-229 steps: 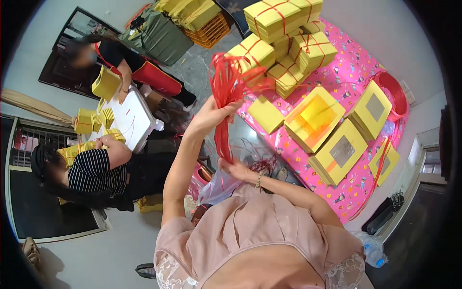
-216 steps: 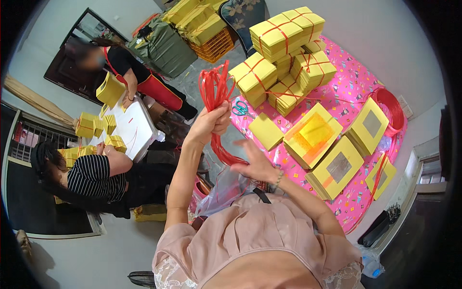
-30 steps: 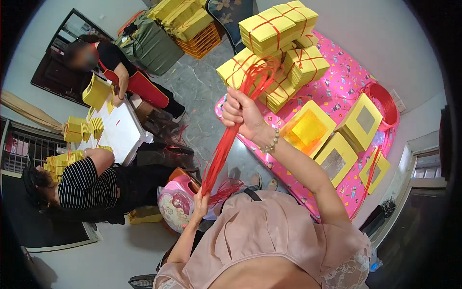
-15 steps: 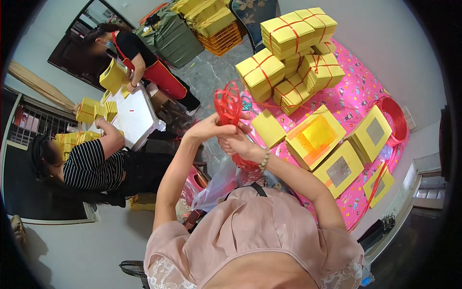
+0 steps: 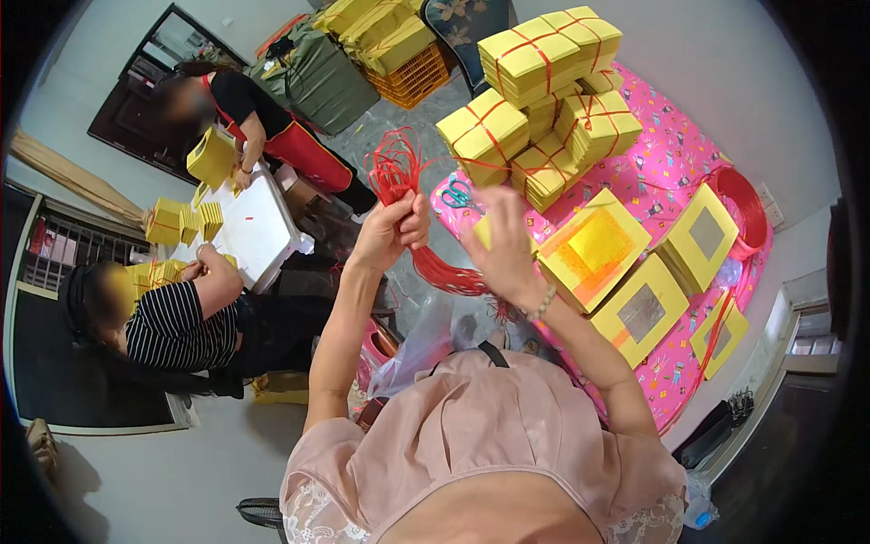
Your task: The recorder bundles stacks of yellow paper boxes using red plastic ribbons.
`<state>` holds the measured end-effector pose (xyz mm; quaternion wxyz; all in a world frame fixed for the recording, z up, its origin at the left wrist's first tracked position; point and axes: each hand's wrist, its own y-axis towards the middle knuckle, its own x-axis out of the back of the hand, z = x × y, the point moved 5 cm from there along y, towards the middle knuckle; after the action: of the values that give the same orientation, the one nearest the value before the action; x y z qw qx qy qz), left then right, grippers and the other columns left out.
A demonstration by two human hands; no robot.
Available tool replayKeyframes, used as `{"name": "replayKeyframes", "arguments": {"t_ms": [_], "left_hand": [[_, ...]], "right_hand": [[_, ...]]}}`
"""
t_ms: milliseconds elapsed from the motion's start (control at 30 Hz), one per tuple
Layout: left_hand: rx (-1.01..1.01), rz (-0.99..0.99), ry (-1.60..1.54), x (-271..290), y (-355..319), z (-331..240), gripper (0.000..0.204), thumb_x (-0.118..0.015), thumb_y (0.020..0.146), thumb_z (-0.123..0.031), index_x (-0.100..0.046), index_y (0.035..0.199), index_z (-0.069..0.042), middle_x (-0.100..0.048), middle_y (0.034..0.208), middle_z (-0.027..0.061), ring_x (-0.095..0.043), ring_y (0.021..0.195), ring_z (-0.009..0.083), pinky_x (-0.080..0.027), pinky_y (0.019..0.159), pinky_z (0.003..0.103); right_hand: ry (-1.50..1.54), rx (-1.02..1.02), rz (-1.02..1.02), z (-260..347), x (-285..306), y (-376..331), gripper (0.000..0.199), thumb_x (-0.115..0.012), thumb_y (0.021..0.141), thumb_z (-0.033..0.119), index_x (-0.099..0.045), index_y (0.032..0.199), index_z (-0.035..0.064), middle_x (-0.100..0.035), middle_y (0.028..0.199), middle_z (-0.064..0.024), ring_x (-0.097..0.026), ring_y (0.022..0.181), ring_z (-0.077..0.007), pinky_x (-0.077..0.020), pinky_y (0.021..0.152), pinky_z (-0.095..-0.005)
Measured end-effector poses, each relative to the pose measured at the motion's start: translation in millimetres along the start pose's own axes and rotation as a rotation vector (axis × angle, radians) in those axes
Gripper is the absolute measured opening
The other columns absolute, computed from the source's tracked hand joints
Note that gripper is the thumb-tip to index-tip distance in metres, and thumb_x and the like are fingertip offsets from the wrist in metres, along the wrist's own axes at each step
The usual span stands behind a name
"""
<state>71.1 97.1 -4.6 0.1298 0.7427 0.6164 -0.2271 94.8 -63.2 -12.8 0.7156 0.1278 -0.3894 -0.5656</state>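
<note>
A bundle of red plastic cords (image 5: 449,274) is gripped in my left hand (image 5: 391,234); its looped end sticks up above the fist and its long tail hangs down to the right. My right hand (image 5: 507,249), slightly blurred, is off the bundle with its fingers stretched out. It is above the near-left edge of the pink table, in front of a small yellow paper stack. Just beyond it lie teal-handled scissors (image 5: 457,192). Stacks of yellow paper (image 5: 530,62) bound with red cord rise at the far side of the table.
The pink patterned tablecloth (image 5: 666,358) also bears yellow stacks with silver squares (image 5: 640,313) and a red cord coil (image 5: 745,213). At left, two people work at a white table (image 5: 258,218). An orange crate (image 5: 410,80) stands behind.
My right hand has let go of the cord bundle and moved right, over the table edge. My left hand has shifted left, still holding the bundle, and the scissors show more fully.
</note>
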Motion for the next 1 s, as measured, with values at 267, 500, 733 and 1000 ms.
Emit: {"name": "replayKeyframes", "arguments": {"t_ms": [267,500,733,1000], "left_hand": [[-0.044,-0.050,0.160,-24.0,-3.3,10.9,0.025,-0.045,0.091,-0.029,-0.045,0.079,-0.007,-0.029,0.054,-0.0053,-0.025,0.043,0.0050,-0.021,0.041,0.022],[-0.280,-0.402,0.507,-15.2,2.9,24.5,0.015,-0.045,0.088,-0.013,-0.046,0.073,-0.009,-0.043,0.061,-0.0039,-0.035,0.050,0.0054,-0.027,0.045,0.023],[-0.433,-0.454,0.587,-6.9,16.2,18.4,0.042,-0.042,0.093,-0.011,-0.032,0.132,-0.001,-0.043,0.125,0.0088,-0.043,0.115,0.0162,-0.037,0.093,0.028],[-0.699,-0.450,0.424,-44.5,21.3,-57.1,0.015,-0.040,0.096,-0.019,-0.045,0.090,-0.006,-0.053,0.103,0.0064,-0.049,0.101,0.0148,-0.038,0.089,0.029]], "right_hand": [[-0.063,0.119,0.005,-37.9,-8.6,58.5,0.016,-0.051,0.084,0.014,-0.058,0.093,0.0022,-0.055,0.091,-0.0133,-0.052,0.089,-0.0294,-0.0408,0.081,-0.0382],[0.493,-0.069,-0.088,-18.7,-52.4,66.9,0.021,-0.045,0.091,0.016,-0.058,0.091,-0.0013,-0.057,0.084,-0.0107,-0.054,0.084,-0.0218,-0.0430,0.076,-0.0326],[0.629,-0.162,-0.155,14.3,-38.7,65.0,0.031,-0.044,0.090,0.027,-0.060,0.087,0.0009,-0.056,0.086,-0.0154,-0.052,0.089,-0.0286,-0.0409,0.080,-0.0356],[0.368,0.192,-0.072,2.4,-29.1,42.4,0.067,-0.054,0.081,0.052,-0.037,0.122,0.0029,-0.053,0.103,-0.0191,-0.051,0.097,-0.0332,-0.0385,0.087,-0.0404]]}}
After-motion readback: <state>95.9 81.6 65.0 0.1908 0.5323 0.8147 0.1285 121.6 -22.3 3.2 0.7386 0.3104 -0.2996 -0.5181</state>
